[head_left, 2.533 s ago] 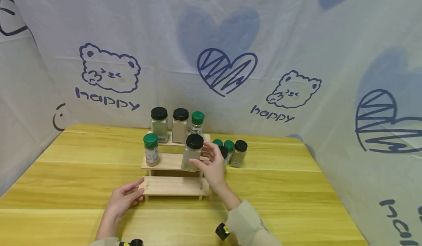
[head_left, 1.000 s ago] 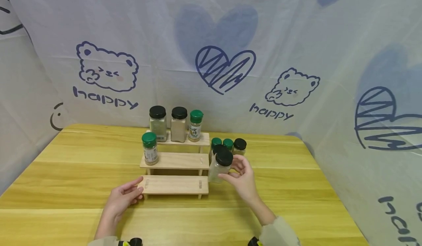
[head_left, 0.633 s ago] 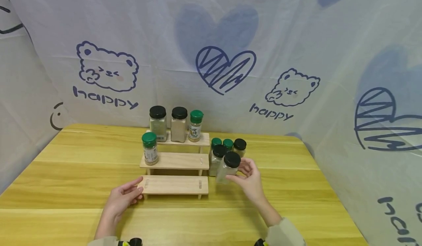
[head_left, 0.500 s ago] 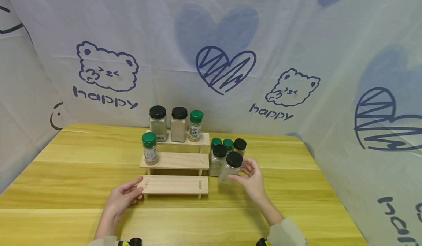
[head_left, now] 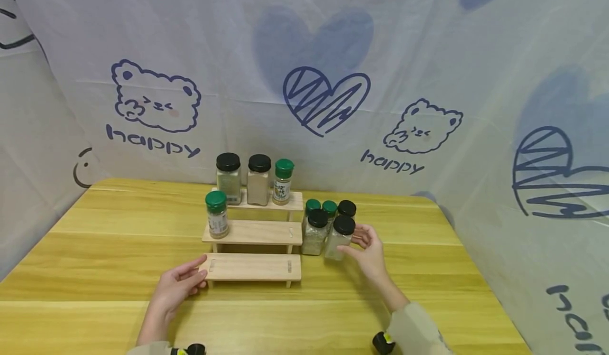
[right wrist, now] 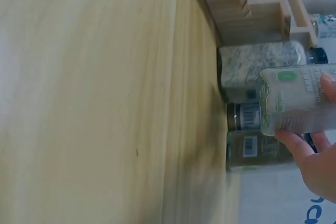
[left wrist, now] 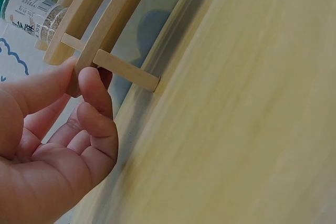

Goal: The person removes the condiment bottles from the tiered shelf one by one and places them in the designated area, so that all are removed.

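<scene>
My right hand (head_left: 368,252) grips a clear spice jar with a black lid (head_left: 337,245) to the right of the wooden three-tier rack (head_left: 254,267). In the right wrist view this jar (right wrist: 291,100) overlaps other jars, and its base shows higher off the table than theirs. Just left of it stands another black-lidded jar (head_left: 314,240). Thumb and fingers of my left hand (head_left: 173,289) pinch the left end of the rack's lowest shelf, seen close in the left wrist view as a thin wooden board (left wrist: 113,19). That shelf bears nothing.
On the middle shelf, at its left, is a green-lidded shaker (head_left: 218,220). The top shelf carries two black-lidded jars (head_left: 258,186) and a green-lidded shaker (head_left: 282,187). Behind the held jar stand green-lidded shakers (head_left: 329,207) and a black-lidded jar (head_left: 347,208). A printed curtain (head_left: 238,54) hangs behind.
My right hand has carried the black-lidded jar from over the middle shelf to the right, then slightly back beside the other jars. My left hand stays on the lowest shelf's end.
</scene>
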Motion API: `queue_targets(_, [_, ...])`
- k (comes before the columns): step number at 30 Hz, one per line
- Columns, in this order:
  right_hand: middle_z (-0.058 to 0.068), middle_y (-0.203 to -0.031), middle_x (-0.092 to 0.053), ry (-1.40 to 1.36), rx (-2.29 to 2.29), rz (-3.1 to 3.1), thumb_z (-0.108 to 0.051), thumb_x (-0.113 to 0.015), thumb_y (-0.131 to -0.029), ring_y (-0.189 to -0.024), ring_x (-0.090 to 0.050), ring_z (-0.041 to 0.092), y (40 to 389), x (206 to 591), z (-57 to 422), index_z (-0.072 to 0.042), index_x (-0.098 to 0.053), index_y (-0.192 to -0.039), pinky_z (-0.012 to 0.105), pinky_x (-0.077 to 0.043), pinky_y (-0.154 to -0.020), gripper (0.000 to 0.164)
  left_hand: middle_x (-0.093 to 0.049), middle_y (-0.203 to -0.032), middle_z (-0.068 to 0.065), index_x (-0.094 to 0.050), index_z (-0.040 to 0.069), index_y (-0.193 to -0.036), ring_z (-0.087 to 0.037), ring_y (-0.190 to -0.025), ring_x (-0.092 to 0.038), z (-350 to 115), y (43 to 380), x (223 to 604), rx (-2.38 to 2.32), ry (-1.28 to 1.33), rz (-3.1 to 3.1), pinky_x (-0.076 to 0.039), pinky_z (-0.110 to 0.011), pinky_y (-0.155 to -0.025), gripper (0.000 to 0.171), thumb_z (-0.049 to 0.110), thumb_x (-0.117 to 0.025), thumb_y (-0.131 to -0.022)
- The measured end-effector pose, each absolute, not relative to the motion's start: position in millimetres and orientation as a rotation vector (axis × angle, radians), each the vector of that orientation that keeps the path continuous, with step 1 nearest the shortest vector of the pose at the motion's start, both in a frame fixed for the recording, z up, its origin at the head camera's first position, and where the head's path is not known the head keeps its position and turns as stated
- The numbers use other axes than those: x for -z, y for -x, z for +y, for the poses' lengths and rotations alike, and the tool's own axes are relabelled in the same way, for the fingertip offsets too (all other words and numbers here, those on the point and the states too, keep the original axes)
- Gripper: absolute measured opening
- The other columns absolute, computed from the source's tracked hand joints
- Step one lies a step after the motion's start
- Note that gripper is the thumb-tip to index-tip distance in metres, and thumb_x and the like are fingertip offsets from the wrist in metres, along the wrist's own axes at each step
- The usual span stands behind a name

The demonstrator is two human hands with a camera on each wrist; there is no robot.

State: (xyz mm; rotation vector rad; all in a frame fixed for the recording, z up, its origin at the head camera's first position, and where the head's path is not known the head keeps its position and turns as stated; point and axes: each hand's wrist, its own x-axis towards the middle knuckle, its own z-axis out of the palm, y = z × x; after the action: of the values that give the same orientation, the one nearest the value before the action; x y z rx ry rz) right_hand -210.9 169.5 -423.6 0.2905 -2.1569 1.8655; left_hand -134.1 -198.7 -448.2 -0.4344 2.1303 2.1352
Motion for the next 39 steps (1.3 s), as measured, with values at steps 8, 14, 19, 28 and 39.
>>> queue_targets(8, [0.026,-0.105,-0.054,-0.268,-1.870,-2.193,0.018,-0.069,-0.064,-0.090,-0.056,0.019,222.1,431.2,171.2,0.012,-0.045,-0.110,0.033,-0.046,-0.082,0.052,-0.060,-0.083,0.002,-0.044,-0.001,-0.127,-0.009,-0.068,-0.059,-199.3,134.6,449.3,-2.137,0.441,2.121,-0.047,-0.022,-0.060,0.047,0.009,-0.062,-0.084])
queue_targets(14, [0.023,-0.102,-0.056,-0.298,-1.831,-2.203,0.017,-0.070,-0.063,-0.089,-0.056,0.020,228.0,436.6,170.4,0.011,-0.045,-0.108,0.031,-0.047,-0.079,0.051,-0.060,-0.083,0.002,-0.044,-0.001,-0.128,-0.010,-0.069,-0.059,-199.2,134.0,448.9,-2.131,0.435,2.124,-0.047,-0.022,-0.061,0.048,0.011,-0.062,-0.084])
queue_targets(19, [0.023,-0.102,-0.055,-0.314,-1.848,-2.189,0.018,-0.070,-0.063,-0.087,-0.057,0.017,232.2,440.8,170.2,0.011,-0.046,-0.107,0.030,-0.047,-0.078,0.051,-0.060,-0.083,0.002,-0.045,-0.001,-0.127,-0.010,-0.070,-0.059,-199.3,133.8,448.6,-2.133,0.443,2.117,-0.047,-0.022,-0.061,0.048,0.011,-0.062,-0.085])
queue_targets(28, [0.026,-0.102,-0.054,-0.236,-1.898,-2.215,0.020,-0.067,-0.065,-0.087,-0.056,0.020,235.5,440.3,167.8,0.013,-0.043,-0.110,0.029,-0.047,-0.078,0.051,-0.060,-0.082,0.002,-0.044,-0.001,-0.128,-0.009,-0.068,-0.059,-199.3,135.4,448.9,-2.131,0.452,2.129,-0.046,-0.022,-0.060,0.047,0.009,-0.061,-0.085])
queue_targets(39, [0.021,-0.097,-0.056,-0.178,-1.929,-2.203,0.023,-0.066,-0.063,-0.081,-0.055,0.012,238.2,447.0,164.6,0.013,-0.043,-0.107,0.023,-0.047,-0.074,0.051,-0.060,-0.083,0.002,-0.045,-0.001,-0.127,-0.010,-0.069,-0.059,-200.1,135.0,449.1,-2.126,0.449,2.131,-0.046,-0.022,-0.060,0.046,0.010,-0.061,-0.085])
